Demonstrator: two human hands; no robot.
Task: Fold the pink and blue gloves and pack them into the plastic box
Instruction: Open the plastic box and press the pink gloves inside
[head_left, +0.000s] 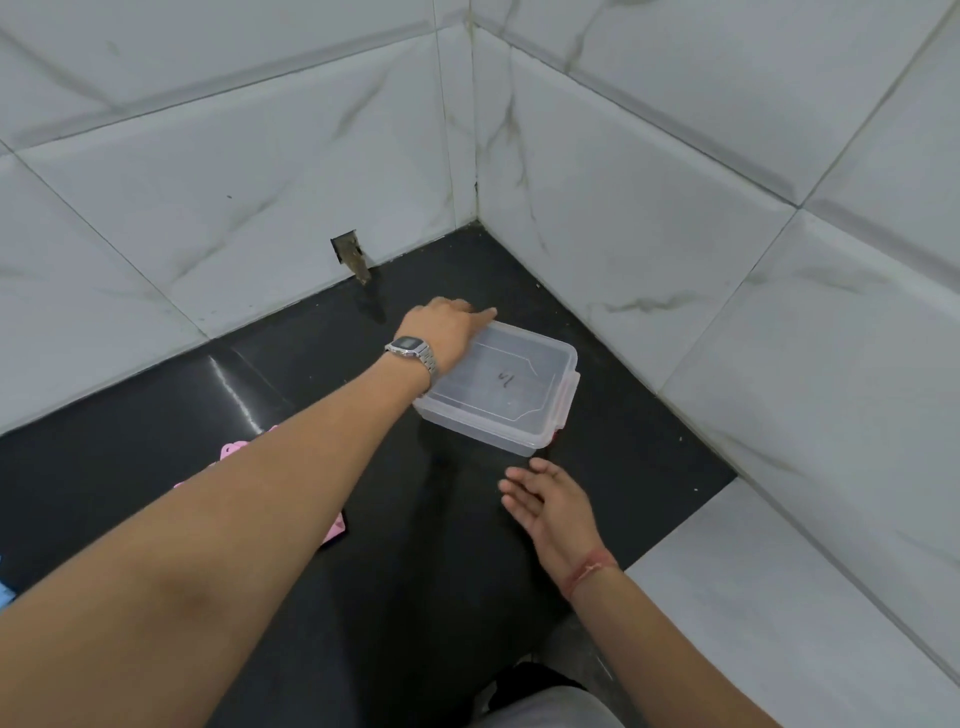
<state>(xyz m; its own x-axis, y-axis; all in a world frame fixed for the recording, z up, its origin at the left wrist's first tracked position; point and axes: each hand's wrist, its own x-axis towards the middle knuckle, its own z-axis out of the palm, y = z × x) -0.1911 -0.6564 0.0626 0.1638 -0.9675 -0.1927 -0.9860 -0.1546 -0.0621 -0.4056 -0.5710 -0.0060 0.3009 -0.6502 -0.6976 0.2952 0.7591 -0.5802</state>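
A clear plastic box (511, 395) with its lid on sits on the black counter (363, 353) near the tiled corner. My left hand (447, 327), with a metal watch on the wrist, rests on the box's far left corner, fingers curled over the lid edge. My right hand (550, 504) hovers open just in front of the box, fingers spread, not touching it. A pink glove (239, 452) lies at the left, mostly hidden under my left forearm. A sliver of the blue glove (5, 592) shows at the left edge.
White marble-look tiled walls (675, 234) enclose the counter at the back and right. A small rough hole (350, 254) is cut in the back wall just above the counter. A white ledge (753, 597) borders the counter on the near right.
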